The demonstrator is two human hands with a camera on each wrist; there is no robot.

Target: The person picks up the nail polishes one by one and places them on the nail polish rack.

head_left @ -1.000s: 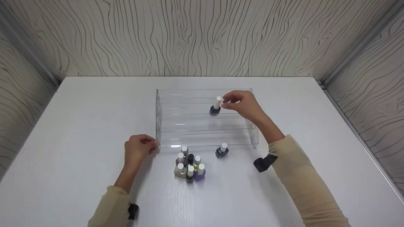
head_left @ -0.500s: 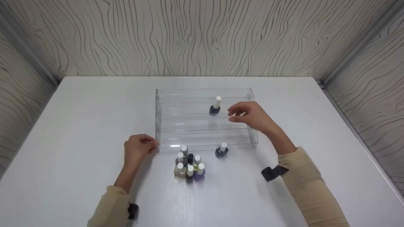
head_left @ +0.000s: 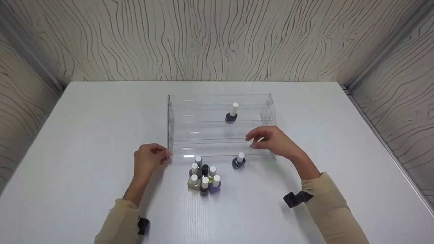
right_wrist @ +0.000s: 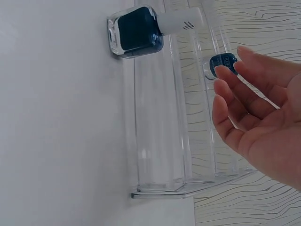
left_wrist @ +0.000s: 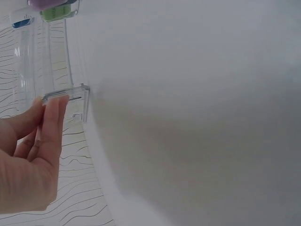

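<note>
A clear acrylic tiered rack (head_left: pixel 203 134) stands on the white table. My left hand (head_left: pixel 147 161) pinches its front left corner between thumb and fingers; the left wrist view shows the fingertips on the rack's side panel (left_wrist: pixel 70 92). One dark nail polish bottle (head_left: pixel 231 118) with a white cap stands on an upper tier. Over the rack's lower right part, my right hand (head_left: pixel 272 140) hovers with loosely bent fingers and nothing between them. Just below that hand, a dark teal nail polish bottle (head_left: pixel 238 163) stands on the table at the rack's front edge.
Several nail polish bottles (head_left: pixel 204 179) stand bunched in front of the rack, left of the single bottle; most caps are white, one is black. A wood-patterned wall panel (head_left: pixel 203 40) rises behind the table (head_left: pixel 101 118).
My right hand has let go of the bottle on the upper tier and come down and toward me, to the rack's front right. My left hand stays at the corner.
</note>
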